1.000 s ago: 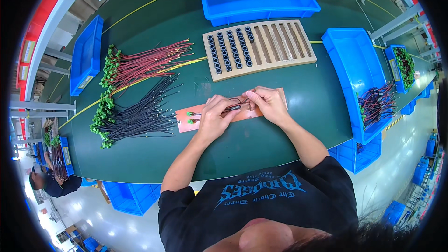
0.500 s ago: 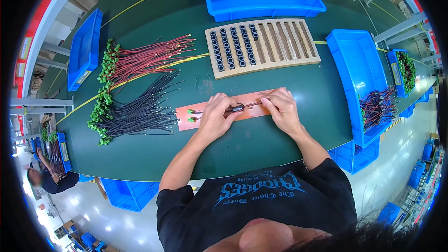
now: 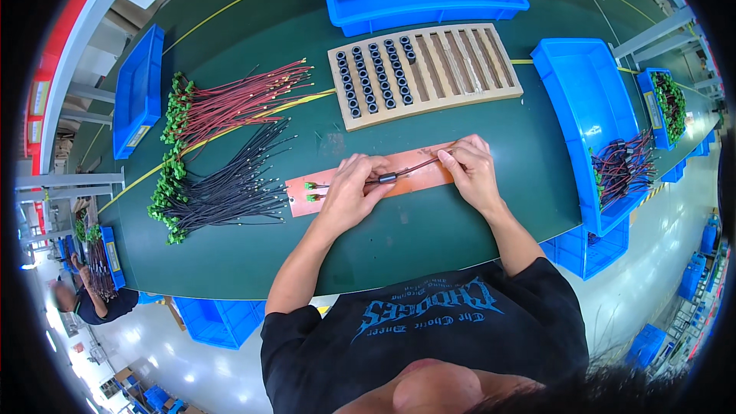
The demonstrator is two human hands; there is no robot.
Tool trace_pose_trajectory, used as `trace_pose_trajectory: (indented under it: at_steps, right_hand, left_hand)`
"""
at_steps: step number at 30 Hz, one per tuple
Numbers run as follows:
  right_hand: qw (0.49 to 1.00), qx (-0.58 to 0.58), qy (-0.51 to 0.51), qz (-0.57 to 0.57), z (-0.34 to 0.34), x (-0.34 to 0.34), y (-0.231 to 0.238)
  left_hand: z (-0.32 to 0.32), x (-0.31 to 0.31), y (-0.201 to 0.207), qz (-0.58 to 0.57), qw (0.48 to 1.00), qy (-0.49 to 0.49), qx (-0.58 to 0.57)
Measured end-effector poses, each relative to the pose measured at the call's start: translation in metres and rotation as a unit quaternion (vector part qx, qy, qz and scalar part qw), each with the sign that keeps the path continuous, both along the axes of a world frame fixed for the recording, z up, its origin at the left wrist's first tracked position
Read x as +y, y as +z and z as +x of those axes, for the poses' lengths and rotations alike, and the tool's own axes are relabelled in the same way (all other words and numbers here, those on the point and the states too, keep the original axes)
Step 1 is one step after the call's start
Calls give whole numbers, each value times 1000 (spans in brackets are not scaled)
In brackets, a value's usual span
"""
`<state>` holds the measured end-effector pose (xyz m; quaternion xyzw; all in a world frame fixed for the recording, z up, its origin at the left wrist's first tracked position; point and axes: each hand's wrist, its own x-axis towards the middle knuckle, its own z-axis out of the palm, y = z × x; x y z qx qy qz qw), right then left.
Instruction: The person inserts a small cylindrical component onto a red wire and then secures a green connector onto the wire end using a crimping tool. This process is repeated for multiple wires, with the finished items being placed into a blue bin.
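Two thin wires (image 3: 418, 167), dark red and black, run between my hands through a small black ferrite core (image 3: 387, 178). My left hand (image 3: 354, 188) pinches them just left of the core, its fingertips touching or nearly touching it. Gripping the wires' other end between thumb and fingers is my right hand (image 3: 469, 169); the wire tips are hidden there. Two green connectors (image 3: 312, 192) stick out left of my left hand over a flat copper-coloured board (image 3: 425, 184), which lies under both hands.
A wooden rack (image 3: 429, 107) of black cores stands beyond the board. Bundles of red wires (image 3: 245, 96) and black wires (image 3: 230, 192) with green connectors lie at left. Blue bins (image 3: 425, 11) stand at the back; another bin (image 3: 590, 123) at right holds wire assemblies. A co-worker (image 3: 96, 303) is far left.
The wire loop seen beside the core has drawn in, and the wires now run straighter. My right hand has shifted slightly to the right. Both hands keep their grip.
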<state>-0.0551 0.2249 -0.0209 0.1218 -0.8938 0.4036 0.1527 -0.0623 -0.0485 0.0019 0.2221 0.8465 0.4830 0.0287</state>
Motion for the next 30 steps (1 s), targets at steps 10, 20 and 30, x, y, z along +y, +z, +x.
trace_pose_trajectory:
  at_steps: [10,20,30]
  right_hand:
    - [1000,10,-7,-10,-1,0,1]
    - [1000,-3,-2,-17,-1,2,1]
    - [999,-18,39,-25,0,1,2]
  left_hand:
    - [0,7,2,-81,979,-26,186]
    - [-6,11,-3,-59,986,-33,152]
    - [-6,15,-8,-43,989,-19,138]
